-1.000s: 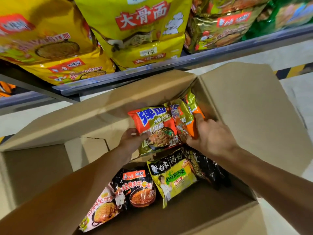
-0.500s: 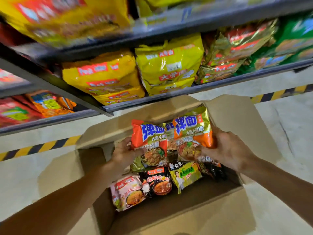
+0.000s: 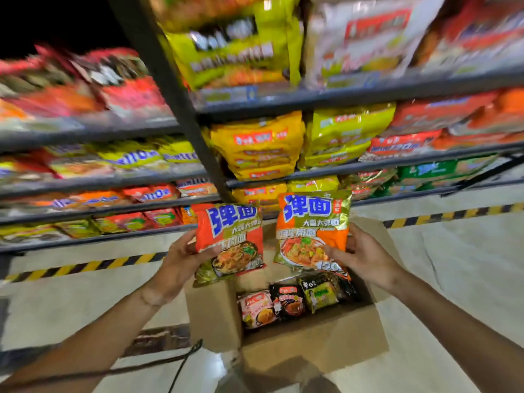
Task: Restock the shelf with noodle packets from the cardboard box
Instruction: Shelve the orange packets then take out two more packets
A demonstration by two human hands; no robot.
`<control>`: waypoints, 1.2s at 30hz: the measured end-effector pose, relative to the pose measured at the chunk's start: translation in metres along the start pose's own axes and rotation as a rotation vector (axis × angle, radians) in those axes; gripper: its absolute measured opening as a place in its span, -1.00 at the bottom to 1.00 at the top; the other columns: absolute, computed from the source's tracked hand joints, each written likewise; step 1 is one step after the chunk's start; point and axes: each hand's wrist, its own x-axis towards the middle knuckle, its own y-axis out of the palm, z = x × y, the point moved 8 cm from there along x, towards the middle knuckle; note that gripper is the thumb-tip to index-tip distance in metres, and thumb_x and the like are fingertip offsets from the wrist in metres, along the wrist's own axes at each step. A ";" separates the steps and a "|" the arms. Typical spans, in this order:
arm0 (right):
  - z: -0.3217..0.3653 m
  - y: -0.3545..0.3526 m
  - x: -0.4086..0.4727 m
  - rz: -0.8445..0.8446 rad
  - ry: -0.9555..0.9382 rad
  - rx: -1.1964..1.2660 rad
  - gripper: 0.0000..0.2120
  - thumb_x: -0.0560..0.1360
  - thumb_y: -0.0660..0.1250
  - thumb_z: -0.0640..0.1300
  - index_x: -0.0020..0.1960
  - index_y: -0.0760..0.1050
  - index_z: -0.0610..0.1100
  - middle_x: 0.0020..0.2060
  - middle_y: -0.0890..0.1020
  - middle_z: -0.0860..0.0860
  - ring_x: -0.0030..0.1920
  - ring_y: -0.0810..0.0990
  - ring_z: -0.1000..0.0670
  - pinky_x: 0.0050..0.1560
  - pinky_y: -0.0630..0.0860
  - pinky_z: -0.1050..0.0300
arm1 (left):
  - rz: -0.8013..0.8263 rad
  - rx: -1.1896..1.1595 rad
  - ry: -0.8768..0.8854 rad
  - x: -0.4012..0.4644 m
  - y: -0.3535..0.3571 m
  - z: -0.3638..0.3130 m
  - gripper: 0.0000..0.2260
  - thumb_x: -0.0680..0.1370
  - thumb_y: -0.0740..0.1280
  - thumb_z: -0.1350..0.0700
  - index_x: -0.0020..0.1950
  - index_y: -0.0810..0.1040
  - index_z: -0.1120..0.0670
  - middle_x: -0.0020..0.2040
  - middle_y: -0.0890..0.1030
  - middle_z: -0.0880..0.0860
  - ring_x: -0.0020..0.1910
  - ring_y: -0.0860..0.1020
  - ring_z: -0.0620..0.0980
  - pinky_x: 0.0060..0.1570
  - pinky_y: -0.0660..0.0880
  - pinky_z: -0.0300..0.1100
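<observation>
Lifted clear of the cardboard box point(image 3: 312, 353), two orange noodle packets now sit apart, left hand point(image 3: 181, 262) and right hand point(image 3: 365, 256) each pinching one; next, finding their matching shelf point(image 3: 340, 168) row.

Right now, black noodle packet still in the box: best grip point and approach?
Take the black packet by its top seam, coming straight down through the open top of the cardboard box. It leans face-up, wedged between the pink packet and green packet, so its side edges look blocked.
</observation>
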 end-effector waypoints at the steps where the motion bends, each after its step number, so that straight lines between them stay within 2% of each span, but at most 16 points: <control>1: 0.028 0.004 -0.016 0.017 -0.023 0.000 -0.57 0.53 0.44 -0.13 0.30 0.40 0.16 0.14 0.68 0.16 0.15 0.65 0.18 0.17 0.60 0.18 | -0.008 0.004 0.026 -0.020 -0.012 -0.020 -0.60 0.48 0.46 0.28 0.30 0.55 0.08 0.08 0.72 0.08 0.05 0.69 0.07 -0.16 0.63 -0.21; 3: 0.078 0.009 -0.044 0.036 -0.070 -0.007 -0.58 0.54 0.41 -0.11 0.31 0.37 0.18 0.16 0.66 0.17 0.15 0.64 0.19 0.13 0.59 0.24 | -0.050 -0.003 0.085 -0.060 -0.037 -0.058 -0.59 0.46 0.48 0.27 0.29 0.56 0.07 0.06 0.72 0.04 0.03 0.69 0.02 -0.14 0.65 -0.20; 6: 0.141 0.016 -0.082 0.035 -0.138 -0.020 -0.56 0.54 0.39 -0.08 0.37 0.36 0.07 0.17 0.66 0.13 0.19 0.64 0.12 0.15 0.58 0.18 | -0.091 0.005 0.174 -0.115 -0.066 -0.104 -0.61 0.45 0.50 0.24 0.24 0.57 0.01 -0.01 0.73 -0.07 0.00 0.69 -0.08 -0.12 0.64 -0.26; 8: 0.179 0.019 -0.107 0.014 -0.191 -0.017 -0.53 0.55 0.37 -0.11 0.41 0.34 0.01 0.21 0.65 0.07 0.21 0.63 0.10 0.18 0.57 0.13 | -0.115 -0.007 0.236 -0.148 -0.085 -0.130 -0.58 0.44 0.50 0.26 0.28 0.56 0.07 0.03 0.73 0.01 0.07 0.68 0.02 -0.09 0.62 -0.27; 10: 0.212 0.021 -0.129 -0.011 -0.253 -0.034 -0.57 0.56 0.36 -0.14 0.39 0.36 -0.07 0.16 0.66 0.03 0.17 0.64 0.11 0.17 0.58 0.12 | -0.118 -0.032 0.275 -0.178 -0.101 -0.149 -0.52 0.45 0.48 0.28 0.36 0.50 0.12 0.11 0.70 0.09 0.14 0.65 0.09 0.04 0.62 -0.18; 13: 0.250 0.024 -0.159 -0.069 -0.334 -0.034 -0.63 0.55 0.36 -0.17 0.33 0.40 -0.13 0.12 0.67 0.01 0.15 0.64 0.09 0.18 0.56 0.15 | -0.169 -0.104 0.310 -0.221 -0.123 -0.171 -0.48 0.45 0.48 0.28 0.39 0.46 0.12 0.16 0.68 0.10 0.16 0.64 0.05 0.20 0.57 -0.03; 15: 0.273 0.027 -0.175 -0.092 -0.389 -0.038 -0.63 0.54 0.37 -0.16 0.32 0.41 -0.13 0.08 0.68 0.04 0.12 0.65 0.08 0.12 0.53 0.23 | -0.169 -0.108 0.353 -0.248 -0.129 -0.185 -0.55 0.45 0.49 0.22 0.31 0.52 0.04 0.15 0.69 0.04 0.16 0.64 -0.01 0.24 0.52 0.00; 19: 0.312 0.038 -0.203 -0.071 -0.487 -0.034 -0.57 0.49 0.39 -0.09 0.32 0.42 -0.09 0.09 0.69 0.13 0.12 0.65 0.08 0.12 0.55 0.24 | -0.201 -0.110 0.437 -0.299 -0.140 -0.209 -0.61 0.47 0.50 0.14 0.25 0.54 -0.10 0.12 0.70 -0.06 0.12 0.65 -0.12 0.17 0.52 -0.10; 22: 0.339 0.042 -0.222 -0.041 -0.559 -0.059 -0.63 0.47 0.39 -0.04 0.26 0.43 -0.01 0.06 0.69 0.21 0.07 0.66 0.15 0.06 0.58 0.26 | -0.259 -0.086 0.495 -0.338 -0.150 -0.219 -0.62 0.49 0.48 0.13 0.28 0.53 -0.06 0.13 0.69 -0.06 0.13 0.65 -0.10 0.20 0.53 -0.05; 25: 0.355 0.046 -0.238 -0.019 -0.606 -0.043 -0.61 0.48 0.40 -0.02 0.28 0.43 0.02 0.07 0.69 0.20 0.09 0.67 0.14 0.03 0.56 0.32 | -0.314 -0.092 0.528 -0.376 -0.160 -0.224 -0.62 0.49 0.47 0.10 0.28 0.53 -0.08 0.15 0.69 -0.05 0.15 0.64 -0.07 0.16 0.55 -0.04; 29: 0.377 0.056 -0.248 0.035 -0.660 -0.033 -0.63 0.51 0.40 -0.03 0.29 0.44 0.06 0.11 0.68 0.16 0.14 0.66 0.10 0.13 0.60 0.12 | -0.390 -0.132 0.577 -0.424 -0.176 -0.224 -0.57 0.45 0.51 0.03 0.30 0.52 -0.05 0.16 0.68 -0.02 0.15 0.65 -0.04 0.19 0.55 0.04; 32: 0.397 0.072 -0.256 0.081 -0.697 -0.032 -0.65 0.48 0.40 -0.03 0.25 0.45 0.05 0.08 0.69 0.17 0.12 0.67 0.08 0.10 0.63 0.12 | -0.430 -0.156 0.621 -0.456 -0.191 -0.219 -0.49 0.37 0.56 -0.08 0.29 0.54 -0.07 0.20 0.67 0.02 0.19 0.63 0.03 0.23 0.52 0.10; 36: 0.429 0.104 -0.268 0.116 -0.760 -0.061 -0.56 0.42 0.43 0.16 0.25 0.45 0.09 0.10 0.67 0.20 0.12 0.66 0.14 0.11 0.61 0.16 | -0.493 -0.167 0.670 -0.488 -0.222 -0.215 -0.60 0.49 0.48 0.08 0.31 0.53 -0.03 0.21 0.66 0.02 0.20 0.63 0.02 0.27 0.50 0.13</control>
